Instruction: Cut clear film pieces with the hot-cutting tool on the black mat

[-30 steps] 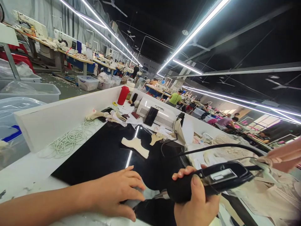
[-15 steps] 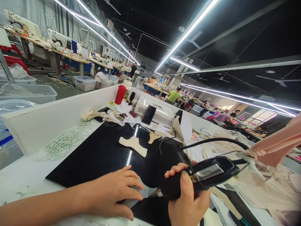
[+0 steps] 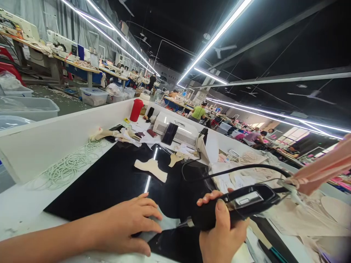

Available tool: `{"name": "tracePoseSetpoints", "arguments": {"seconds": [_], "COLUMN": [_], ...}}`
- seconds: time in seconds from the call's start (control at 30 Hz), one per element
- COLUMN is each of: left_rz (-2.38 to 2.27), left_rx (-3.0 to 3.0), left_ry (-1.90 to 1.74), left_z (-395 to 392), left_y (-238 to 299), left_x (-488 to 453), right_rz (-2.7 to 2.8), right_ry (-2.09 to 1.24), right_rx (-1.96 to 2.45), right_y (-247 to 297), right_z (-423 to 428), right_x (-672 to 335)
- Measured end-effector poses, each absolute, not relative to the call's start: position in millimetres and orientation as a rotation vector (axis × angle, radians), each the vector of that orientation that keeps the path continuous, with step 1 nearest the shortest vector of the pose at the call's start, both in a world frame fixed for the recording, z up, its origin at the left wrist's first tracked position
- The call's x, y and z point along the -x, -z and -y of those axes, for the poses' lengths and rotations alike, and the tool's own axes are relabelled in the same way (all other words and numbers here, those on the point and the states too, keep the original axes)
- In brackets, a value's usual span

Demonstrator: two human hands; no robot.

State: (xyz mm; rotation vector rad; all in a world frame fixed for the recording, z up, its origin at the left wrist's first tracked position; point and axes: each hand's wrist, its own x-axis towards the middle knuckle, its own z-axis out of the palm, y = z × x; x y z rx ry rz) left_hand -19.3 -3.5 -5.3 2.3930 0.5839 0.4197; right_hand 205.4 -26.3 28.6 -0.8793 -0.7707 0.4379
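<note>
My right hand (image 3: 223, 230) is wrapped round a black corded hand tool (image 3: 238, 204), its thumb on top. A narrow metal tip (image 3: 186, 223) sticks out from the tool's left end and meets the edge of a pale see-through sheet (image 3: 168, 222). Over that sheet lies my left hand (image 3: 134, 223), fingers spread and pressing lightly, holding nothing. Both hands are above a glossy black board (image 3: 109, 186). Beyond them on the board rests a cream T-shaped fabric piece (image 3: 151, 169). A smaller beige scrap (image 3: 175, 159) lies to its right.
A pink cloth strip (image 3: 323, 171) is tied at the tool's cord end. Pale green cord (image 3: 71, 164) lies heaped at the left. At the back stand a red container (image 3: 136, 109), a phone (image 3: 169, 133) and a white vented box (image 3: 175, 127). Pale garments (image 3: 309, 212) are piled at right.
The tool has shifted slightly right and away from my left hand, so more of its metal tip shows. My left hand keeps its place on the sheet. The whole view has moved a little.
</note>
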Motion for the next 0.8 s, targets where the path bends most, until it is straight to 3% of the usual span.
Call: {"name": "tracePoseSetpoints", "arguments": {"seconds": [0.23, 0.5, 0.8], "left_rz": [-0.649, -1.079, -1.134], "left_rx": [-2.344, -2.237, -2.152], "left_ry": [-0.458, -0.588, -0.647], "left_z": [4.2, -6.3, -4.5], "left_y": [0.5, 27.0, 22.0], "left_x": [18.7, 17.0, 9.3], "right_rz": [0.81, 0.944, 1.113], "right_ry": [-0.444, -0.384, -0.197], "right_rx": [0.927, 0.982, 1.351], "right_y": [-28.1, -31.7, -41.0], "right_z": [24.6, 23.0, 23.9], "right_x": [-203.9, -213.2, -234.2]}}
